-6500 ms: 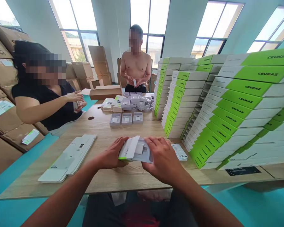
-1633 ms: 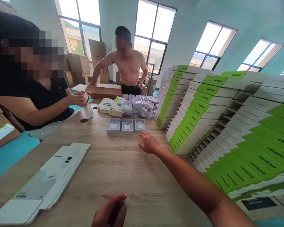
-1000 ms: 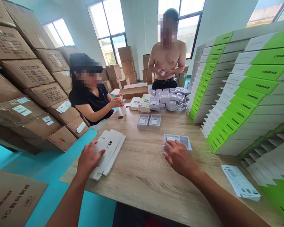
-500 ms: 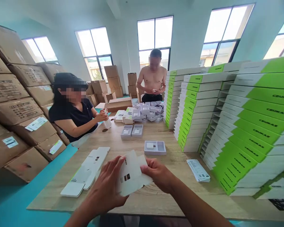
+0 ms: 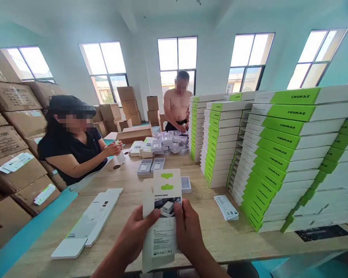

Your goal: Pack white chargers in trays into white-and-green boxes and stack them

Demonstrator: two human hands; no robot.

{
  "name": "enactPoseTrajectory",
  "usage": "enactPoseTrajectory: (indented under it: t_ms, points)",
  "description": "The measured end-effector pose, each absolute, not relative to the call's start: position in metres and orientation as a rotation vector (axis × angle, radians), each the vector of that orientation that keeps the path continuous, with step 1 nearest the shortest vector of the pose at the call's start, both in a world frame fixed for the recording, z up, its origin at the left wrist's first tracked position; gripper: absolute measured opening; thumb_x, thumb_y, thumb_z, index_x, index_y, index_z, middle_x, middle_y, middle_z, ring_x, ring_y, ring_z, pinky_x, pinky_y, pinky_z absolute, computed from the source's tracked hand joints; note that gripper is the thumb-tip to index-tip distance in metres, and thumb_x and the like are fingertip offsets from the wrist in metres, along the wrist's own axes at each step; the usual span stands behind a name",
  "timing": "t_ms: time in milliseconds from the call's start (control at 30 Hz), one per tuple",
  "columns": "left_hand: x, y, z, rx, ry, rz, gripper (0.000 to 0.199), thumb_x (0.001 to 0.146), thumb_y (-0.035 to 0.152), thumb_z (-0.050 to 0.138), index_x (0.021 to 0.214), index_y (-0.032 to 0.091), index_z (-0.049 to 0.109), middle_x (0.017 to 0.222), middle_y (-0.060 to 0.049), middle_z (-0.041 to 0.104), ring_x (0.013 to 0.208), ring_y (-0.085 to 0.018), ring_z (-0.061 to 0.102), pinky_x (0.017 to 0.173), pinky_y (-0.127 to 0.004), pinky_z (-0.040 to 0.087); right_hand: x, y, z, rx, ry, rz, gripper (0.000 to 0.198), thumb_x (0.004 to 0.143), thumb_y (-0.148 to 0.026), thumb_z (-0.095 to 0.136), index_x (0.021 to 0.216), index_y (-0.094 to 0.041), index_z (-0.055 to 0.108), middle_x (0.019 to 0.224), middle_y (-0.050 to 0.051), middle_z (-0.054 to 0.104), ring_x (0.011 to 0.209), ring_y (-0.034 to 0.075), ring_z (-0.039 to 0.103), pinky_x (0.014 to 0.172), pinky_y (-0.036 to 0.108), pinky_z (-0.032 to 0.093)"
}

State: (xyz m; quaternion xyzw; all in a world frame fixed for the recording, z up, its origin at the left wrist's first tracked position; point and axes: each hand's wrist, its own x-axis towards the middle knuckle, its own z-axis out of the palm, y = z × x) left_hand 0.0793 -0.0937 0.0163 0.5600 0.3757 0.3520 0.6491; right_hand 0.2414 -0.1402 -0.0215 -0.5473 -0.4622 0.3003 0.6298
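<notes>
Carton [image 5: 165, 235] turned upright, between both hands [image 5: 133, 231] [image 5: 190, 227]

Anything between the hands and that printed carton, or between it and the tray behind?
Nothing visible. The left hand and right hand both hold the printed carton directly, thumbs on its front. No object shows between it and the pale tray beyond, though the carton hides part of that view.
</notes>
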Motion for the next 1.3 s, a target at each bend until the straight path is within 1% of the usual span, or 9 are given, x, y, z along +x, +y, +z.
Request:
enactPoseTrajectory:
  t_ms: [100,200,433,600,733,867,1000,1167,1300]
  points:
    - [0.099,-0.091,0.0,1.362,1.067,1.08,0.056,0.074,0.067,0.079,0.099,0.018,0.073,0.091,-0.012,0.079,0.078,-0.032,0.074,0.069,-0.039,0.06,0.241,-0.135,-0.025,-1.331,-1.028,0.567,0.051,0.096,-0.072,0.043,0.071,-0.028,0.046,0.064,0.0,0.059,0.058,0.02,0.053,0.055,0.032,0.038]
    - [0.112,-0.085,-0.015,1.391,1.178,1.204,0.058,0.077,0.077,0.07,0.085,0.02,0.073,0.079,-0.009,0.077,0.072,-0.031,0.071,0.066,-0.039,0.059,0.245,-0.126,-0.026,-1.232,-0.973,0.643,0.054,0.091,-0.078,0.046,0.071,-0.028,0.052,0.066,0.002,0.062,0.062,0.022,0.057,0.057,0.033,0.044]
    - [0.122,-0.071,-0.024,0.979,1.085,1.05,0.074,0.074,0.085,0.068,0.09,0.014,0.078,0.074,-0.012,0.078,0.072,-0.034,0.076,0.06,-0.04,0.061,0.252,-0.095,-0.029,-1.038,-0.733,1.019,0.07,0.063,-0.094,0.062,0.069,-0.025,0.063,0.062,0.002,0.064,0.061,0.023,0.062,0.06,0.036,0.051]
    - [0.123,-0.063,-0.006,1.013,0.977,1.199,0.074,0.065,0.082,0.078,0.097,0.016,0.075,0.08,-0.009,0.08,0.072,-0.033,0.076,0.047,-0.033,0.055,0.249,-0.098,-0.045,-0.977,-0.782,1.032,0.061,0.07,-0.082,0.072,0.065,-0.022,0.061,0.057,-0.003,0.057,0.056,0.016,0.052,0.054,0.028,0.042]
    - [0.124,-0.067,0.0,0.867,0.874,1.164,0.071,0.072,0.078,0.077,0.104,0.015,0.072,0.084,-0.011,0.08,0.079,-0.033,0.077,0.06,-0.037,0.061,0.239,-0.107,-0.051,-0.857,-0.682,1.193,0.059,0.073,-0.081,0.069,0.075,-0.023,0.064,0.058,-0.003,0.057,0.054,0.016,0.052,0.054,0.028,0.042]
    - [0.112,-0.062,0.008,0.905,0.603,1.011,0.056,0.073,0.058,0.086,0.108,0.017,0.072,0.101,-0.013,0.08,0.097,-0.035,0.075,0.083,-0.042,0.06,0.256,-0.107,-0.046,-0.996,-0.801,1.087,0.058,0.078,-0.079,0.067,0.075,-0.021,0.061,0.063,-0.002,0.059,0.058,0.015,0.05,0.057,0.027,0.041]
    - [0.094,-0.051,0.023,1.173,0.273,0.731,0.078,0.062,0.057,0.093,0.124,0.016,0.07,0.12,-0.018,0.074,0.115,-0.044,0.067,0.097,-0.05,0.053,0.275,-0.105,-0.044,-1.058,-1.018,1.104,0.062,0.082,-0.08,0.062,0.071,-0.019,0.059,0.063,-0.003,0.055,0.058,0.012,0.043,0.057,0.025,0.036]
    - [0.087,-0.049,0.024,1.331,0.368,0.665,0.093,0.064,0.069,0.089,0.135,0.015,0.063,0.128,-0.021,0.069,0.126,-0.048,0.059,0.105,-0.057,0.046,0.27,-0.1,-0.047,-1.009,-1.075,1.112,0.065,0.078,-0.082,0.064,0.072,-0.018,0.061,0.064,-0.002,0.054,0.062,0.013,0.045,0.061,0.025,0.038]
    - [0.089,-0.048,0.014,1.365,0.345,0.749,0.108,0.063,0.077,0.085,0.148,0.023,0.045,0.139,-0.021,0.062,0.13,-0.047,0.056,0.105,-0.058,0.048,0.263,-0.094,-0.051,-0.963,-1.142,1.126,0.068,0.08,-0.085,0.06,0.071,-0.017,0.062,0.064,-0.001,0.055,0.062,0.013,0.046,0.063,0.027,0.038]
